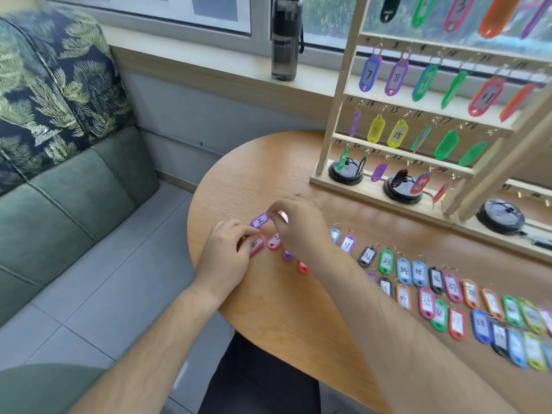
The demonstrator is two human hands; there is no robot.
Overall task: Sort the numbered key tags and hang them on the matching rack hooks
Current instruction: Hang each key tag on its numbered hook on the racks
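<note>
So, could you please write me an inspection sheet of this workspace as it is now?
Surface: round wooden table, light brown.
Job's things: wooden rack holds numbered tags on hooks; loose tags lie in rows on the table.
Clutter: black bottle on windowsill; black discs on rack base.
Hands: right hand pinches purple tag; left hand grips pink tag.
Cables: nothing seen.
Surroundings: green sofa, leaf-pattern cushion, window.
</note>
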